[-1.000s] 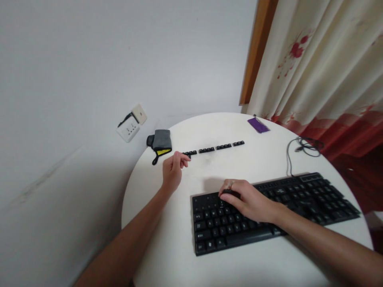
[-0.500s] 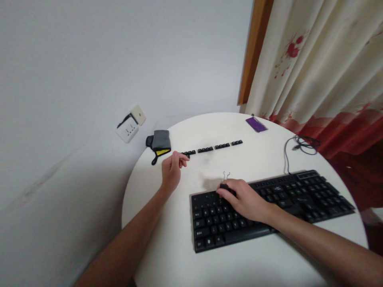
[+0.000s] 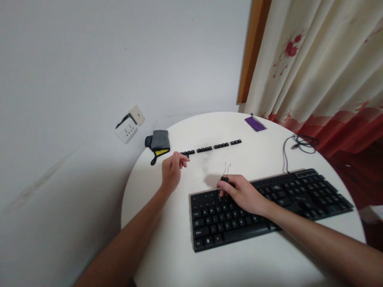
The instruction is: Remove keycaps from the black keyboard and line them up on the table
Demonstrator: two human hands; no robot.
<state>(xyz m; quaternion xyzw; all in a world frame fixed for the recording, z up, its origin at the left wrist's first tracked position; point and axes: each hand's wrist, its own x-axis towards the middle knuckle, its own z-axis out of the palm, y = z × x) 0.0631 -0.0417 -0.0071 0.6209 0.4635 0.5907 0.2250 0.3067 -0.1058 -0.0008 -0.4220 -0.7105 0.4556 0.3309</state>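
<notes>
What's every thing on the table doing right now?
Right hand, shut on the binder clip, over the keyboard's top-left keys.
Binder clip, held, wire handles up.
Left hand, fingertips pinched beside the keycaps; hold unclear.
Keycaps, off the keyboard, lined in a row.
Keyboard, flat on the table.
Cable, coiled, plug end lying free.

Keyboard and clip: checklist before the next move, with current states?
1. Grip of right hand on black clip, pinched in the fingers, wire handles up: ok.
2. Clip seated on a key: cannot tell, fingers hide it.
3. keyboard flat and fully on the table: ok.
4. left hand off the keyboard, beside the row of loose keycaps: ok.
5. Whether the left hand holds anything: cannot tell.
6. cable away from both hands: ok.
</notes>
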